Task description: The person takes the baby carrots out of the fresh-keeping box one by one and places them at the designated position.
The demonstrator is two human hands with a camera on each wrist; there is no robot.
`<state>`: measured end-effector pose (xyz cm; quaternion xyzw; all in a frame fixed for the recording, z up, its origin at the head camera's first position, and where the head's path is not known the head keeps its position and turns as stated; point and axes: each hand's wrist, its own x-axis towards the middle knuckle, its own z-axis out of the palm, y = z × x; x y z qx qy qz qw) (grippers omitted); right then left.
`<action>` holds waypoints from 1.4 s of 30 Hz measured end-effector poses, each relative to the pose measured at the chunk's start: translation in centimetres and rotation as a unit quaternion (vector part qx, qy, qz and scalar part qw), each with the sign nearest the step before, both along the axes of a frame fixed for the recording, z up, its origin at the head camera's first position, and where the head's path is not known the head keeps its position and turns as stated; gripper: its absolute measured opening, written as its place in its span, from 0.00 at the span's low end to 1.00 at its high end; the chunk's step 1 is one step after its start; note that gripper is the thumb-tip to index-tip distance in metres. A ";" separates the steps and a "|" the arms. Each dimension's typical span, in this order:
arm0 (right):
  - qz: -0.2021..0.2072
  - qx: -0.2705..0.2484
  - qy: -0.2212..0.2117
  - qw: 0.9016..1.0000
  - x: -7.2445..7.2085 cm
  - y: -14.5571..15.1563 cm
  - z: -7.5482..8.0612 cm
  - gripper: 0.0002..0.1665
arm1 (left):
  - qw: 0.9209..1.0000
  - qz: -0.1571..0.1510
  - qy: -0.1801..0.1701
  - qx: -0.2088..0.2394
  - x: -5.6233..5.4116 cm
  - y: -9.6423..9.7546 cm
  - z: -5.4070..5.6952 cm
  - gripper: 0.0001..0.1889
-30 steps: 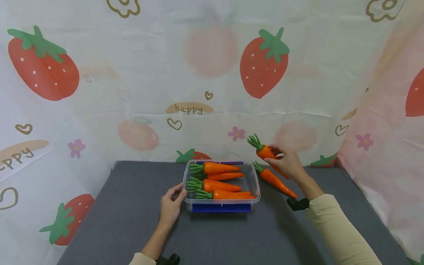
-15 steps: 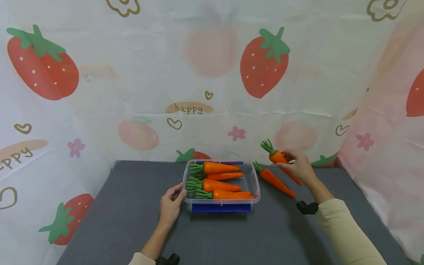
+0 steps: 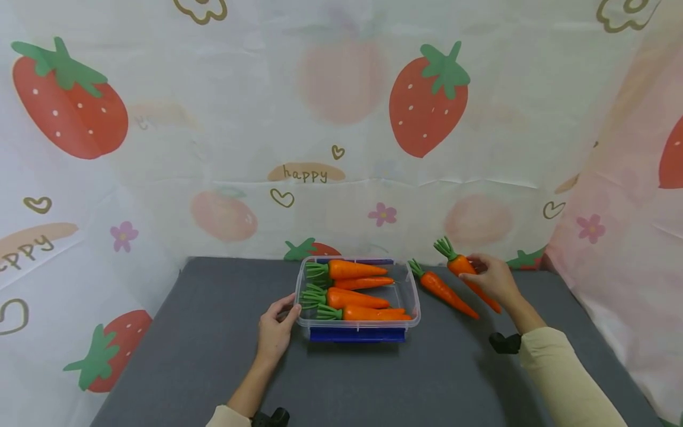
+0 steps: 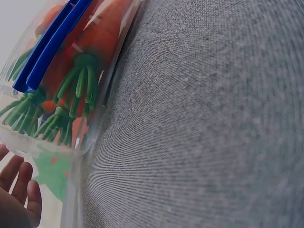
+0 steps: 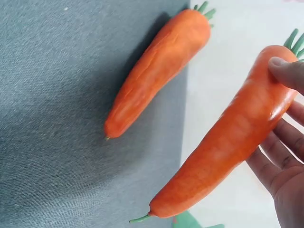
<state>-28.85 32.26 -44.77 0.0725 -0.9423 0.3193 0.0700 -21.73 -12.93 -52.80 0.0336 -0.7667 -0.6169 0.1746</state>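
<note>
Just right of the box (image 3: 354, 324), my right hand (image 3: 497, 280) pinches a carrot (image 3: 462, 266) near its leafy end, thumb on one side and fingers on the other. It slants tip-down over the table (image 3: 213, 332), and I can't tell whether that tip touches. Because I hold it so high up, a slip of the thumb on that glossy skin could swing the long end into the second carrot (image 3: 443, 290), which lies just beside it. That one looks round enough to roll if bumped, and with its leaves right by the box, it might jog the wall. My left hand (image 3: 274, 337) merely touches the box's left end with relaxed fingers, not clasping it, so a hard knock could slide the box and jumble the other carrots (image 3: 357, 270) inside.
</note>
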 end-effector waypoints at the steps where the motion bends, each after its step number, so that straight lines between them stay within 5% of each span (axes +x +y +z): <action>1: 0.000 0.003 -0.003 1.000 0.0 0.1 -0.1 0.32 | 1.000 0.000 0.000 -0.001 0.0 0.0 0.0 0.17; 24: -0.028 0.029 -0.092 0.995 0.0 1.4 -4.2 0.35 | 0.999 0.006 0.018 -0.027 0.0 0.3 -0.3 0.16; 42: -0.022 0.008 -0.127 0.992 -0.4 1.8 -5.1 0.33 | 1.000 0.003 0.014 -0.017 0.2 0.0 0.3 0.17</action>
